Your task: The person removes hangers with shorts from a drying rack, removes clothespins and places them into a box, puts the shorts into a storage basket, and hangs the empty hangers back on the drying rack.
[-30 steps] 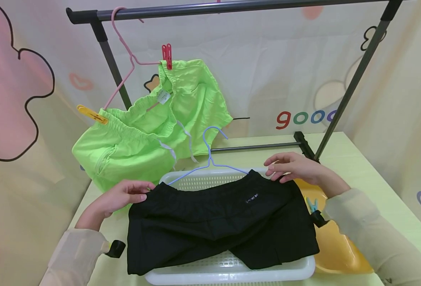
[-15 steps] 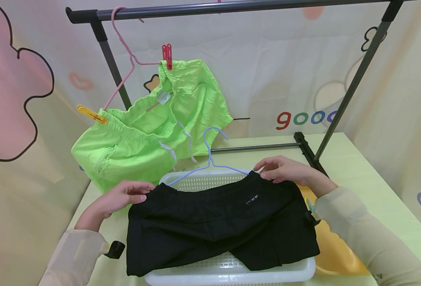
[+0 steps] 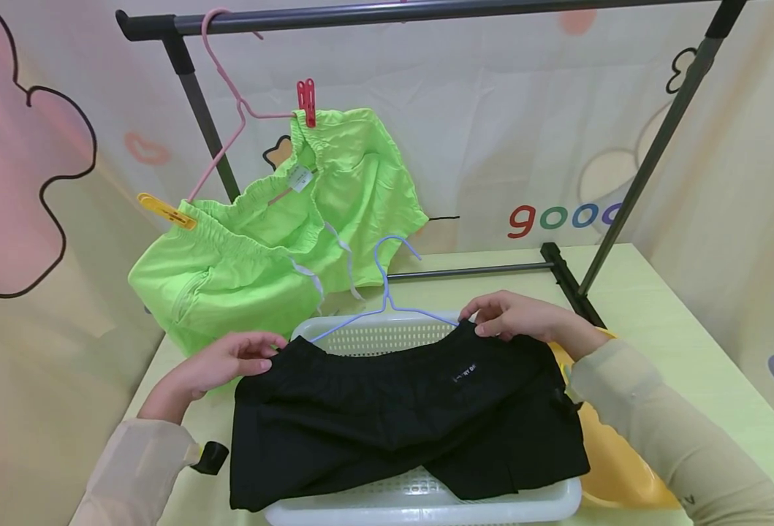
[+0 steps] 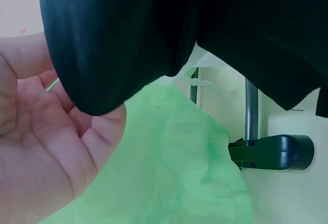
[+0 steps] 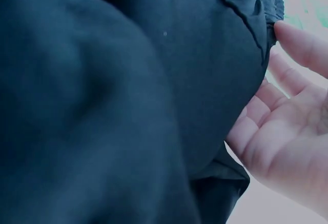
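Clock set on the black shorts, head view, far side as twelve. Shorts spread face up across the middle of a white basket, its rim visible at twelve and six; small pale lettering near the waistband, toward one. Left hand between nine and ten, pinching the waist corner, thumb on the near face; in the left wrist view the cloth sits between thumb and curled fingers. Right hand between one and two, thumb and fingers likewise closed on the waistband's other corner; the right wrist view shows gathered elastic at the thumb tip. Blue hanger at twelve, hook uppermost, both sloping arms vanishing at the waistband; how far they run inside, cannot tell. Green shorts between ten and eleven, hung aslant on a pink hanger, with a red peg at the higher corner and a yellow peg at the lower. Pink hook over the top bar of a dark rack. Orange basin between three and four, just beside the basket, partly under the right sleeve. All on a pale green table; printed curtain behind.
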`<state>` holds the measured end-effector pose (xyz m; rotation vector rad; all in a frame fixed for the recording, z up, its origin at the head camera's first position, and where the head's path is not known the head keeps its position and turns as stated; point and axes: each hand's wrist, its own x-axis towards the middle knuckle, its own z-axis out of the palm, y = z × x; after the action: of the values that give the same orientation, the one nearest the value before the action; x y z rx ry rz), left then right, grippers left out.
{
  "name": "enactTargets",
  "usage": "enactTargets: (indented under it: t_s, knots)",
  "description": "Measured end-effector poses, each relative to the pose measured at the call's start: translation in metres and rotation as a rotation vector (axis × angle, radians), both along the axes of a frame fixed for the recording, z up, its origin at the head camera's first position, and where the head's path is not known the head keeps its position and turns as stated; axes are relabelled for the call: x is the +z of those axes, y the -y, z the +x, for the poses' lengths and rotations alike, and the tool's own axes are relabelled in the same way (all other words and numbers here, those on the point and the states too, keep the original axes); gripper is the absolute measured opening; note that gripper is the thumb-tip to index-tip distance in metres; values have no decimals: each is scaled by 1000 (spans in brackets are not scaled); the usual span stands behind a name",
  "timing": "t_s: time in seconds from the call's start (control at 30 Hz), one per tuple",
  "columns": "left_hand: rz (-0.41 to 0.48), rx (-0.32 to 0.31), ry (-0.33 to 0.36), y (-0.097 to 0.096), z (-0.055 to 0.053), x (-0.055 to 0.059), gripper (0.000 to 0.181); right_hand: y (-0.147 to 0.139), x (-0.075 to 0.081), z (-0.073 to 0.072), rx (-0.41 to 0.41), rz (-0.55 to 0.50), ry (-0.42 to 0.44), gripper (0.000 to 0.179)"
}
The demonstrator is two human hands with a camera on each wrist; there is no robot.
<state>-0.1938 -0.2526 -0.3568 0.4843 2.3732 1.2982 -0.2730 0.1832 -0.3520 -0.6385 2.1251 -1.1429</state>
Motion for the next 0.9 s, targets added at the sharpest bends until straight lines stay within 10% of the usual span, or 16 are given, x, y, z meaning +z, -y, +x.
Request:
enactTargets:
  t_s: [0.9]
  knots:
    - [9, -127, 82, -41, -11, 29, 39, -6, 4, 4, 1, -45, -96, 30]
